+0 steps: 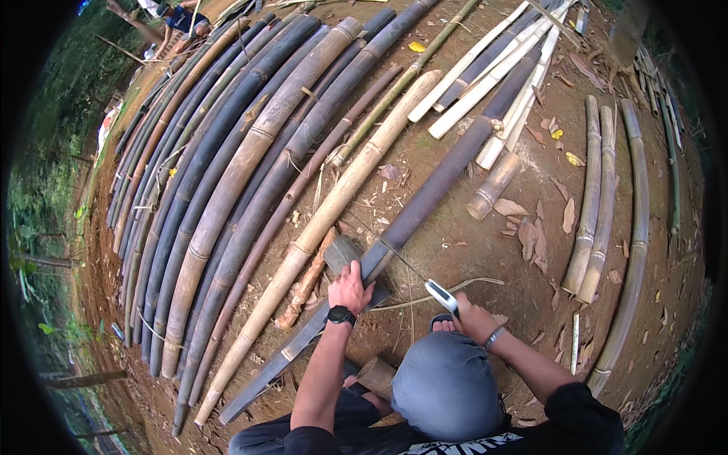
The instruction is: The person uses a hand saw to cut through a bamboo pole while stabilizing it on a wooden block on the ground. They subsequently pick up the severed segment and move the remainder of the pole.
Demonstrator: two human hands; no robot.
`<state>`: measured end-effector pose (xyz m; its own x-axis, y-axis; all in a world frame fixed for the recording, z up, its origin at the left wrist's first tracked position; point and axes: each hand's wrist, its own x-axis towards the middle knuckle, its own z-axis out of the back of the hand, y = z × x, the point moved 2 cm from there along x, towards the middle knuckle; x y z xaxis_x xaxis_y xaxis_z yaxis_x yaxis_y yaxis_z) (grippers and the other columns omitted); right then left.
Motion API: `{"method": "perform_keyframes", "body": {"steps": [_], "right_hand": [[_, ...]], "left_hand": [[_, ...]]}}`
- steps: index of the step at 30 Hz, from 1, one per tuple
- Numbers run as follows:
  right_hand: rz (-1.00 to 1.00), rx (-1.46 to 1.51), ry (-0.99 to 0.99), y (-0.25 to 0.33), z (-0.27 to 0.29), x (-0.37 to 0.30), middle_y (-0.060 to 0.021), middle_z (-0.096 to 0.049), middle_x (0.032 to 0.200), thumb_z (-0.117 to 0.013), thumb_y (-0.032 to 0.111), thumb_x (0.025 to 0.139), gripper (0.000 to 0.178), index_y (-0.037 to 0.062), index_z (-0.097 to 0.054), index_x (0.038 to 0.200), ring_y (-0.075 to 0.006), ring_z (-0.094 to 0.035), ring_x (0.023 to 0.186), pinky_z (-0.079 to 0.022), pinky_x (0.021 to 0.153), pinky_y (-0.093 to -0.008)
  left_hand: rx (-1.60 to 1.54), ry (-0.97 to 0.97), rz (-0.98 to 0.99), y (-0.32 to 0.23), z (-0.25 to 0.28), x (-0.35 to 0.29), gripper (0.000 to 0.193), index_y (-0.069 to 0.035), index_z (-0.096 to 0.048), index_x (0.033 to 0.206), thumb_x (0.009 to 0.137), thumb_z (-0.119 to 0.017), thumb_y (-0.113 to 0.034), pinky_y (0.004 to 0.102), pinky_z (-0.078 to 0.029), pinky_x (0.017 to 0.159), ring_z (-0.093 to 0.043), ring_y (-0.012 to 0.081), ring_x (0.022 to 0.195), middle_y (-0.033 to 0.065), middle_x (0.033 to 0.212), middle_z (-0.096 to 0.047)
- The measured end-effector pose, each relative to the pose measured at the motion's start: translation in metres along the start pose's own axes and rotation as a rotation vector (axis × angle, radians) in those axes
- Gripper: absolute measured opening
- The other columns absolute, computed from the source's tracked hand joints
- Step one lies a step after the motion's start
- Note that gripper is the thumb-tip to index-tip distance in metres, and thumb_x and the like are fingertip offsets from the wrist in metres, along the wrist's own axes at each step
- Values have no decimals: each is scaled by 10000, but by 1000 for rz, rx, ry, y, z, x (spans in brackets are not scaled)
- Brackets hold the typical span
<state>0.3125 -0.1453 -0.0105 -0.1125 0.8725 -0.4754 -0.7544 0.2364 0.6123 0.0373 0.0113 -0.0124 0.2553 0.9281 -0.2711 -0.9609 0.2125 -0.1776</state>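
Observation:
A long dark bamboo pole (428, 193) slants from the upper right to the lower left in front of me. My left hand (350, 290) is closed over it, the fingers on its upper side. My right hand (476, 318) grips the white and black handle of a hand saw (440, 294). The saw's thin dark blade crosses the pole just beyond my left hand; how deep it sits there I cannot tell. A weathered wood block (343, 254) lies beside the pole next to my left fingers.
Many bamboo poles (258, 136) lie side by side at the left, a pale one (326, 205) nearest. Split pale strips (474, 68) lie at the top right, by a short bamboo piece (494, 186). More poles (590, 205) lie right. Another person (182, 19) is far left.

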Motion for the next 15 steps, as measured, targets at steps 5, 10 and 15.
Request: {"method": "perform_keyframes", "body": {"steps": [5, 10, 15], "right_hand": [[60, -15, -44, 14, 10, 45, -285, -643, 737, -536, 188, 945, 356, -27, -368, 1174, -488, -649, 719, -518, 633, -582], [27, -12, -11, -14, -8, 3, -289, -641, 731, -576, 192, 920, 436, -20, -342, 1220, -488, -649, 715, -523, 644, -578], [145, -88, -89, 17, 0, 86, -290, -641, 722, -582, 191, 908, 436, -23, -345, 1206, -491, -644, 706, -522, 638, -578]], "left_hand": [[8, 5, -23, -12, -7, 5, 517, -63, -449, 1074, 807, -743, -394, 465, -560, 742, -674, 393, 903, 191, 1010, -647], [21, 6, -7, 5, -1, -1, 496, -72, -444, 1094, 809, -747, -343, 460, -578, 723, -672, 391, 901, 181, 1021, -628], [-11, 33, -13, -17, -3, 7, 497, -67, -438, 1087, 813, -745, -346, 456, -577, 729, -673, 392, 904, 185, 1027, -632]]}}
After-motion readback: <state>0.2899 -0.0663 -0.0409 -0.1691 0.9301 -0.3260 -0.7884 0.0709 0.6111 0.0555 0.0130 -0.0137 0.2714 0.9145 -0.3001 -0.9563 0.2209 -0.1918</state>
